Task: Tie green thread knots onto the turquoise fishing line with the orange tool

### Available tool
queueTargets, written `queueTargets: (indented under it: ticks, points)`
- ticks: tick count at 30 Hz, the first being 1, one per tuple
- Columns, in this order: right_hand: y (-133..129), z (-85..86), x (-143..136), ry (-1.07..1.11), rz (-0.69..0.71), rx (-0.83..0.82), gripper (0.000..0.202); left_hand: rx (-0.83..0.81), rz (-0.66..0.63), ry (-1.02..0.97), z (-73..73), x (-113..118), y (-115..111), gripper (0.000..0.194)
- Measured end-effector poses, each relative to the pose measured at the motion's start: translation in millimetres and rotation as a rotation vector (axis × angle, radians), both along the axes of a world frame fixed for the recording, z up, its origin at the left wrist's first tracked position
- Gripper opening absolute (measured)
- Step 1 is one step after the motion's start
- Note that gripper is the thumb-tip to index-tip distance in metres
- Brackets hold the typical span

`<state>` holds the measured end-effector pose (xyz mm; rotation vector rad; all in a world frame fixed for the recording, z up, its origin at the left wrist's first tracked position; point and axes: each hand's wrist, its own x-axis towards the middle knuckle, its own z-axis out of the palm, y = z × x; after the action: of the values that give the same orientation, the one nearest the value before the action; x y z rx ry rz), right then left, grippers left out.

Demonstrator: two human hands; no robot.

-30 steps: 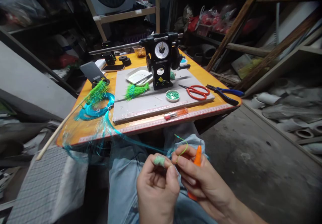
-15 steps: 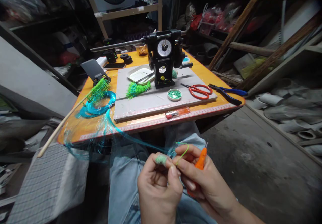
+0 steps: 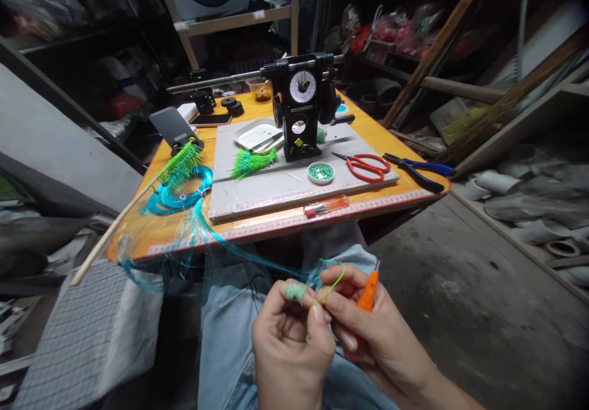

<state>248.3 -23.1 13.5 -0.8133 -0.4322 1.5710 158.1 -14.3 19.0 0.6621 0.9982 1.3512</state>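
Note:
Over my lap, my left hand (image 3: 294,345) and my right hand (image 3: 381,330) meet with thumbs and index fingers pinched together. From the pinch rises a thin bright green strand (image 3: 341,275), curved in a loop. A pale green wrap (image 3: 294,292) covers part of my left index finger. Tucked in my right hand is an orange-handled tool (image 3: 368,293) with a thin metal tip pointing up; its lower part is hidden by the fingers. A bundle of blue strands (image 3: 248,259) runs from the table to behind my fingertips, where its end is hidden.
On the orange table (image 3: 138,238) stand a black winding machine (image 3: 301,112), a dish of green beads (image 3: 321,172), red-handled scissors (image 3: 368,167) and blue-handled pliers (image 3: 418,170). Green bristly tufts (image 3: 253,163), a coil of blue strands (image 3: 181,196) and a wooden stick (image 3: 110,232) lie left.
My hands keep nearly the same pinch, with the green strand still looped between them. The view has shifted very slightly.

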Motion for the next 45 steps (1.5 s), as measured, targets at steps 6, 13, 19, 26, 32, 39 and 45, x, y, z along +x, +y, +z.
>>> queueTargets:
  ticks: [6,13,19,26,32,39,45]
  points:
    - [1,0.9,1,-0.017,0.013,-0.014,0.022,0.0,0.004,0.03,2.9,0,1,0.018]
    - [0,2.6,2,-0.076,0.021,-0.008,0.022,-0.002,-0.001,0.072,4.0,0,1,0.02]
    - [-1,10.8,3,-0.155,-0.015,-0.022,0.025,-0.003,0.008,0.103,6.5,-1,1,0.021]
    - [0,15.5,2,-0.222,-0.052,-0.016,0.028,0.008,0.013,0.121,8.1,-1,2,0.02]
    - [0,16.1,3,-0.195,-0.017,-0.037,0.029,-0.003,0.01,0.155,10.3,-2,2,0.02]
    - [0,15.5,3,-0.215,-0.024,-0.027,0.031,-0.001,0.004,0.142,10.6,-3,1,0.019]
    - [0,18.2,2,-0.202,-0.018,-0.028,0.029,0.0,0.01,0.145,8.8,-2,1,0.02]
